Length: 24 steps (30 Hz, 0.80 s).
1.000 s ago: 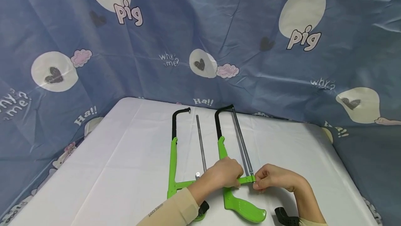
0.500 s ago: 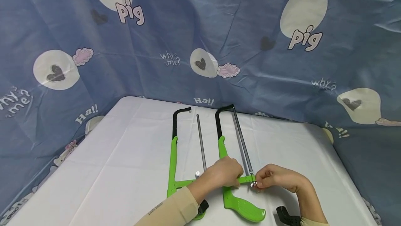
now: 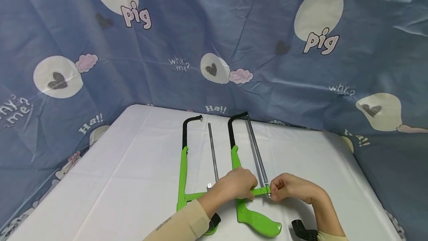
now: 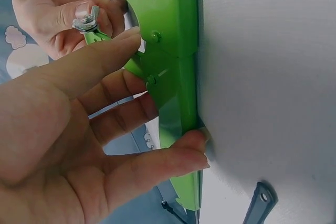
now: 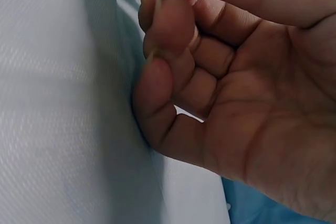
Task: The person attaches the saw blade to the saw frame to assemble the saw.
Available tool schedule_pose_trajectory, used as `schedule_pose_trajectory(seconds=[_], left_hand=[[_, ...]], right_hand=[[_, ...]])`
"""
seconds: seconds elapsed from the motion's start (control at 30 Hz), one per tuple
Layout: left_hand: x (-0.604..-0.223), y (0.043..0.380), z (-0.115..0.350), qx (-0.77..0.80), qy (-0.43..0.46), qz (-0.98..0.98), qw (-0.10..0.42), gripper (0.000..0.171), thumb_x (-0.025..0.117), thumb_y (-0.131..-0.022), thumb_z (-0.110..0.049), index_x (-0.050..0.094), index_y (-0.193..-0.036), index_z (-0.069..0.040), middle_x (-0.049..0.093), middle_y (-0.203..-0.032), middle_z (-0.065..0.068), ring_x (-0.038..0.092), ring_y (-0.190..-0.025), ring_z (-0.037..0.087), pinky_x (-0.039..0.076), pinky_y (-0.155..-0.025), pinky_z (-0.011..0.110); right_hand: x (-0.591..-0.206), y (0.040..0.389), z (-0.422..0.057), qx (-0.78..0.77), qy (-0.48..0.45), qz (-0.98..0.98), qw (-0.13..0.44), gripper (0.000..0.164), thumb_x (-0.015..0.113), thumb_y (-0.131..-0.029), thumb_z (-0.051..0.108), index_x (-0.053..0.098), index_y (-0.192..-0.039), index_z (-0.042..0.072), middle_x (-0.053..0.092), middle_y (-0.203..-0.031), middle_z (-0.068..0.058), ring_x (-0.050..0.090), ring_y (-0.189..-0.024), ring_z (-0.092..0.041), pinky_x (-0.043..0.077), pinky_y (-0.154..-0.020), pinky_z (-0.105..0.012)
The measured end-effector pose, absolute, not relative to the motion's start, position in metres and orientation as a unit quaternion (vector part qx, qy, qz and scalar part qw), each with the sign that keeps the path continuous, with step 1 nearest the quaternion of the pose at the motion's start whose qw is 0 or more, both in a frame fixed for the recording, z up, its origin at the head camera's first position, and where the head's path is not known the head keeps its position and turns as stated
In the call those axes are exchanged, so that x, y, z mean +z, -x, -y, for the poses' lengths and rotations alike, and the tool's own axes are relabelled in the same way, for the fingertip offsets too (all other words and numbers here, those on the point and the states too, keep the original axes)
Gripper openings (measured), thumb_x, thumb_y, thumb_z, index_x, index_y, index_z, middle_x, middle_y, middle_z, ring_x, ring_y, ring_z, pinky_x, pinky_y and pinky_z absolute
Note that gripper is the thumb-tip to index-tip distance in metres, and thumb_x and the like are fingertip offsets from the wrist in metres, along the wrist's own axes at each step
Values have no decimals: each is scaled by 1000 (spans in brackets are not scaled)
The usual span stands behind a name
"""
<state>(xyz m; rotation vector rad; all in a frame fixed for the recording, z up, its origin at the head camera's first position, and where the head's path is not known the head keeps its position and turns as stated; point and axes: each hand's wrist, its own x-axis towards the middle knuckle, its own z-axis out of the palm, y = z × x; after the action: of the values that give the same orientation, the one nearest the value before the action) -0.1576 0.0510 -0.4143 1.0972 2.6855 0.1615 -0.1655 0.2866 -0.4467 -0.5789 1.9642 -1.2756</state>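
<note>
Our left hand [image 3: 238,183] grips the green saw frame [image 4: 176,59]; our right hand [image 3: 294,189], to its right, pinches the wing nut [image 4: 86,22] at the frame's end. If we overtighten, the blade [image 3: 257,148] beyond both hands might, we think, snap.

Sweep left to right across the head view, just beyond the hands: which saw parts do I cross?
Left frame → left blade → right frame → right blade.
</note>
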Motion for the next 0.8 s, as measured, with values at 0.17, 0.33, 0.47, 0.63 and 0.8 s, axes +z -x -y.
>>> schedule_pose_trajectory(seconds=[0.17, 0.33, 0.47, 0.63, 0.8], left_hand=[[-415, 158, -51, 56, -376, -918, 112, 21, 80, -82, -33, 68, -74, -19, 56, -61, -10, 45, -54, 4, 38, -49, 18], [-417, 158, -52, 56, -373, -919, 111, 19, 80, -82, -33, 69, -75, -19, 57, -62, -9, 46, -54, 4, 38, -49, 18], [-419, 158, -53, 55, -368, -921, 117, 18, 80, -82, -33, 70, -76, -19, 58, -62, -9, 46, -54, 4, 39, -49, 18], [-419, 157, -53, 51, -362, -923, 117, 19, 80, -83, -33, 68, -75, -19, 56, -61, -10, 45, -54, 5, 38, -49, 19], [-418, 157, -53, 50, -364, -923, 116, 18, 80, -83, -33, 69, -76, -19, 57, -62, -10, 45, -54, 4, 39, -49, 19]], right_hand=[[-444, 165, -284, -482, 226, -771, 349, 28, 68, -82, 4, 50, -77, -18, 50, -66, 6, 43, -59, -5, 39, -57, -23], [-443, 163, -282, -476, 230, -772, 352, 31, 69, -81, 5, 49, -74, -18, 50, -63, 7, 41, -56, -5, 36, -54, -23], [-441, 162, -282, -475, 223, -769, 364, 36, 72, -82, 10, 51, -75, -18, 51, -62, 7, 40, -56, -5, 33, -53, -23], [-441, 162, -281, -477, 217, -767, 370, 45, 69, -88, 16, 44, -73, -18, 52, -63, 2, 52, -62, -9, 47, -62, -26], [-442, 162, -284, -478, 219, -763, 374, 43, 65, -92, 18, 48, -75, -18, 56, -67, 0, 58, -68, -12, 54, -71, -30]])
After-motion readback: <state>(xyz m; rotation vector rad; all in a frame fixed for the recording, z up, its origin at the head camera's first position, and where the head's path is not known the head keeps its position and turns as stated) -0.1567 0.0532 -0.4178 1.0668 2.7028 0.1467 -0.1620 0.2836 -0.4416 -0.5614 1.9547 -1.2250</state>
